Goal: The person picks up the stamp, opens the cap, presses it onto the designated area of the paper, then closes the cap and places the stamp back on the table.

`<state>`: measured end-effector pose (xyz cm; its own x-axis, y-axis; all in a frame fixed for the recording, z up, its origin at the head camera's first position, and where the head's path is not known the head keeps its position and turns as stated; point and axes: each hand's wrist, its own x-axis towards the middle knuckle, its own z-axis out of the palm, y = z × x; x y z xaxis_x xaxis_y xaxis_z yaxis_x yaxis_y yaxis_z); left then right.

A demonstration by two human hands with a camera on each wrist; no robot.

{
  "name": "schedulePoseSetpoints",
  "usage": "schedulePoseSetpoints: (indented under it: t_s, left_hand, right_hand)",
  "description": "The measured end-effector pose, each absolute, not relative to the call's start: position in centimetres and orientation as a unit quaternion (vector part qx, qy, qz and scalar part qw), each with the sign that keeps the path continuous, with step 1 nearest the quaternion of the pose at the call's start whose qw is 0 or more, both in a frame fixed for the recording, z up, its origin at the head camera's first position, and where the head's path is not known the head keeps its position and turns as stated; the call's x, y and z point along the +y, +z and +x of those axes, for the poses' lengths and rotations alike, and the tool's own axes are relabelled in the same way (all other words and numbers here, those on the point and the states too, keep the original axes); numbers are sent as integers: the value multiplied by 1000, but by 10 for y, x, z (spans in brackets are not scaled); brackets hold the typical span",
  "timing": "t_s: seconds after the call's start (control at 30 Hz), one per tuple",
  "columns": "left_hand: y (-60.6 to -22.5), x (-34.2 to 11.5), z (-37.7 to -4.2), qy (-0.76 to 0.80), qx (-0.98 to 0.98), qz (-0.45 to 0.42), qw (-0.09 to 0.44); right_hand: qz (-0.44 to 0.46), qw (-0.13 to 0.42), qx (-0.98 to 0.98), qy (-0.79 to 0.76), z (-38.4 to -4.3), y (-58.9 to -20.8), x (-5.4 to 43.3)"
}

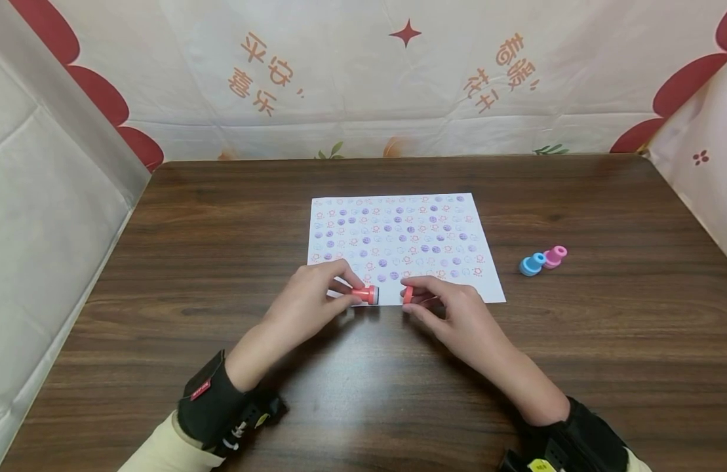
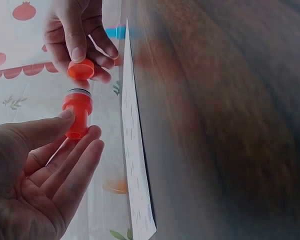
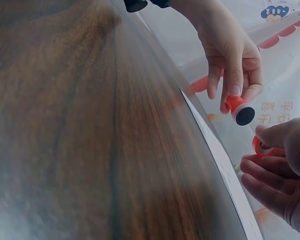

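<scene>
My left hand pinches a red toy stamp by its narrow handle, over the near edge of a white sheet of paper. The stamp's dark round face is bare and points toward the right hand. Between thumb and fingers my right hand holds the red stamp cap, its hollow side facing the stamp. A short gap separates cap and stamp. Rows of small purple, blue and red stamped prints cover most of the sheet.
To the right of the paper, a blue stamp and a pink stamp stand side by side on the dark wooden table. A white printed cloth hangs behind the table's far edge.
</scene>
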<state>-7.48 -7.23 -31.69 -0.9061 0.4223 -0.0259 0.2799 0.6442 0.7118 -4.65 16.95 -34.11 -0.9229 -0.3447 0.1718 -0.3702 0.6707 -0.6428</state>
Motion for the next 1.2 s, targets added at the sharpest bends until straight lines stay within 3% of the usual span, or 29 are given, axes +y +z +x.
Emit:
schedulePoseSetpoints:
  t_s: [1.2]
  left_hand:
    - [-323, -63, -69, 380, 896, 210, 97]
  right_hand:
    - [214, -16, -911, 352, -43, -343, 158]
